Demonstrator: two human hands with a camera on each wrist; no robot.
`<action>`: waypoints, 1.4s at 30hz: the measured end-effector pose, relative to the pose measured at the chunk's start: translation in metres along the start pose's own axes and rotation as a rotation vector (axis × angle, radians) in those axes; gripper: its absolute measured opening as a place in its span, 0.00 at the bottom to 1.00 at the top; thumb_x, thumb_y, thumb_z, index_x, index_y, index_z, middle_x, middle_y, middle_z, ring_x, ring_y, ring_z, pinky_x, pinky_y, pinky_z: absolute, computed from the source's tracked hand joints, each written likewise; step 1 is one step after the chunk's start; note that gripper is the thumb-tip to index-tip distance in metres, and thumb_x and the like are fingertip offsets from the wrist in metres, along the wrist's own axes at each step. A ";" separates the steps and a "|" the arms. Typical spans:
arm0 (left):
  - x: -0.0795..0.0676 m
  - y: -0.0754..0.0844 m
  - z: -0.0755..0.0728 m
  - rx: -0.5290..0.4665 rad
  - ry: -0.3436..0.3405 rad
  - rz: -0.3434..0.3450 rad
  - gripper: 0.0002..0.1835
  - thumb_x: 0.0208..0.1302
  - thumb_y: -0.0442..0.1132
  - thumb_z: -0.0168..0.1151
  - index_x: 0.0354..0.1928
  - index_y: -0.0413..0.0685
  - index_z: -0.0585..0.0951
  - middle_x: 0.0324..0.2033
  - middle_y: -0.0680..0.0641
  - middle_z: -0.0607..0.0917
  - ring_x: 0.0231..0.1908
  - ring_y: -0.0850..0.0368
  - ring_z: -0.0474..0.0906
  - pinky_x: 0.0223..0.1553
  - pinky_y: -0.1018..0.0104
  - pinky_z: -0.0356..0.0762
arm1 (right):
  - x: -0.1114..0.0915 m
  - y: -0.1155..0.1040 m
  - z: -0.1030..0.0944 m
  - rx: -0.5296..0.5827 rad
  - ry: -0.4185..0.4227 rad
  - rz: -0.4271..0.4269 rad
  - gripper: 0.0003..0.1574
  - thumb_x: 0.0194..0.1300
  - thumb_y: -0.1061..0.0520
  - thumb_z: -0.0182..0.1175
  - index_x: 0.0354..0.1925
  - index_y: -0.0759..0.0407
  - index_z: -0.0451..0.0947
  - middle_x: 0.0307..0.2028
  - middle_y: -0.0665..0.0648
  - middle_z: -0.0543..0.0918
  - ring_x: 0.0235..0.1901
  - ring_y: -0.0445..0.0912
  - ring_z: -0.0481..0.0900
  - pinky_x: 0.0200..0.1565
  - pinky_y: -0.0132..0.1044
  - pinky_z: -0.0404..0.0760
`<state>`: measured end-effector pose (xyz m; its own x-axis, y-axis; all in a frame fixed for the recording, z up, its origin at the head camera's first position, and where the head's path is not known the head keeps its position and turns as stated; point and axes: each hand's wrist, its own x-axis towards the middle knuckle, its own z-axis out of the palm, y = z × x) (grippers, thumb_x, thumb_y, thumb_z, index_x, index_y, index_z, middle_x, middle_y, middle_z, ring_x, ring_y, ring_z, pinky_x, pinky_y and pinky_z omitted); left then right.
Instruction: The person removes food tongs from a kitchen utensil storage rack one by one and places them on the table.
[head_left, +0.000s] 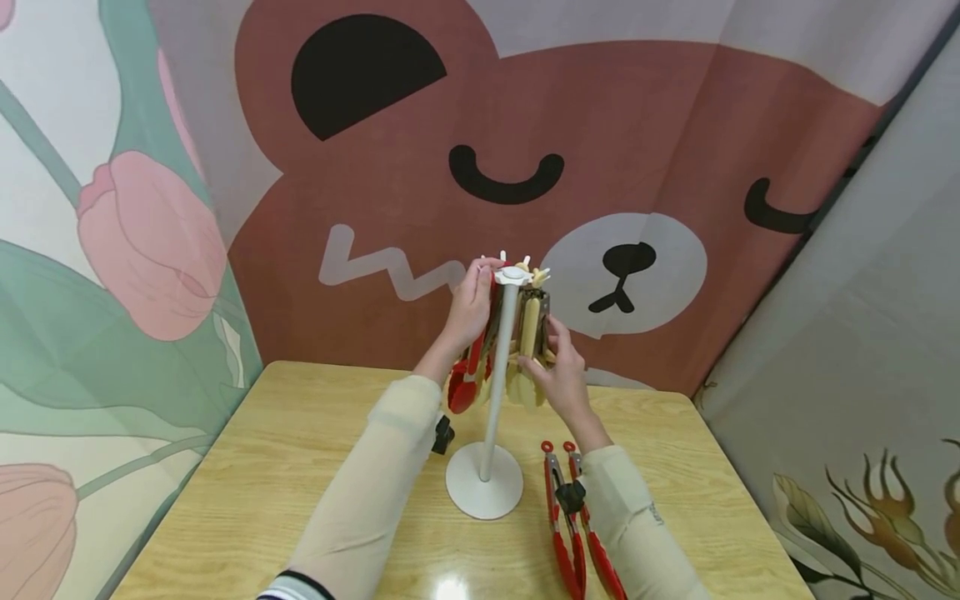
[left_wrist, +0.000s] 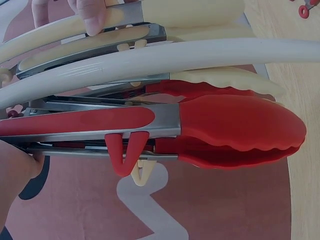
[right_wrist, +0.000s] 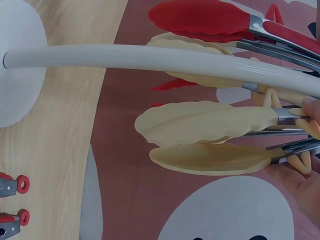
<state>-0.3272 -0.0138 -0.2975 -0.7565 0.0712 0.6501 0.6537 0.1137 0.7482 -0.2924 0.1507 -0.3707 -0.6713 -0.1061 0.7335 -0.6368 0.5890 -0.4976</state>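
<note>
A white stand (head_left: 498,383) with a hooked top carries several hanging tongs. My left hand (head_left: 471,304) is up at the hooks on the left, pinching the upper end of the red tongs (left_wrist: 240,125). These hang with scalloped red tips downward. On the right side, my right hand (head_left: 561,367) holds cream tongs (right_wrist: 210,122) between thumb and fingers, partway down their length. A second cream pair of tongs (right_wrist: 215,160) hangs close beside them, by the fingers. The left fingertips are partly hidden behind the tongs in the left wrist view.
Red tongs (head_left: 577,542) lie on the wooden table (head_left: 345,467) right of the stand's round white base (head_left: 483,500), partly beneath my right forearm. Behind the table hangs a curtain (head_left: 630,125) with a bear face; another curtain (head_left: 840,350) hangs at the right.
</note>
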 end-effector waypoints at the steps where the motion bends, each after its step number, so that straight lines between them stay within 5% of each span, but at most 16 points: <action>1: 0.000 0.000 0.000 -0.002 -0.003 -0.004 0.16 0.71 0.38 0.33 0.51 0.36 0.68 0.49 0.39 0.73 0.50 0.51 0.67 0.52 0.61 0.63 | 0.000 0.000 0.000 -0.004 0.002 -0.003 0.45 0.48 0.62 0.68 0.60 0.63 0.57 0.35 0.66 0.76 0.36 0.56 0.78 0.36 0.44 0.77; 10: -0.011 0.036 -0.005 -0.011 0.002 -0.012 0.15 0.70 0.31 0.33 0.49 0.28 0.67 0.48 0.32 0.72 0.50 0.45 0.67 0.52 0.59 0.63 | -0.001 -0.002 -0.001 -0.025 0.014 0.000 0.44 0.47 0.62 0.68 0.60 0.63 0.58 0.34 0.65 0.76 0.36 0.56 0.78 0.36 0.44 0.78; 17: -0.012 0.042 -0.006 0.002 0.005 -0.003 0.16 0.70 0.31 0.33 0.49 0.27 0.67 0.49 0.31 0.73 0.50 0.45 0.67 0.51 0.56 0.63 | 0.000 -0.001 -0.002 -0.015 0.008 0.009 0.43 0.48 0.64 0.67 0.60 0.63 0.58 0.34 0.64 0.76 0.36 0.55 0.78 0.37 0.43 0.77; 22: -0.012 0.040 -0.005 0.011 0.008 -0.001 0.16 0.70 0.32 0.33 0.49 0.28 0.68 0.48 0.32 0.73 0.47 0.45 0.68 0.49 0.57 0.64 | 0.000 -0.001 -0.004 -0.004 -0.001 0.012 0.44 0.48 0.64 0.67 0.61 0.62 0.58 0.34 0.64 0.76 0.35 0.53 0.78 0.35 0.42 0.78; 31: -0.003 0.004 0.001 0.016 0.005 0.002 0.17 0.72 0.37 0.33 0.51 0.36 0.69 0.49 0.38 0.74 0.48 0.50 0.68 0.49 0.59 0.64 | -0.002 -0.001 -0.005 -0.020 0.007 -0.012 0.43 0.48 0.64 0.67 0.60 0.64 0.58 0.33 0.64 0.76 0.34 0.54 0.78 0.33 0.42 0.78; 42: -0.002 0.001 0.001 0.027 0.004 0.009 0.17 0.72 0.38 0.32 0.50 0.37 0.69 0.48 0.40 0.75 0.49 0.53 0.69 0.51 0.61 0.64 | -0.002 -0.002 -0.008 -0.011 0.018 -0.035 0.44 0.47 0.64 0.68 0.60 0.65 0.58 0.33 0.66 0.76 0.33 0.56 0.77 0.29 0.43 0.78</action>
<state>-0.3252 -0.0128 -0.2985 -0.7507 0.0684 0.6571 0.6594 0.1399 0.7387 -0.2869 0.1557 -0.3675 -0.6420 -0.1123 0.7585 -0.6553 0.5939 -0.4668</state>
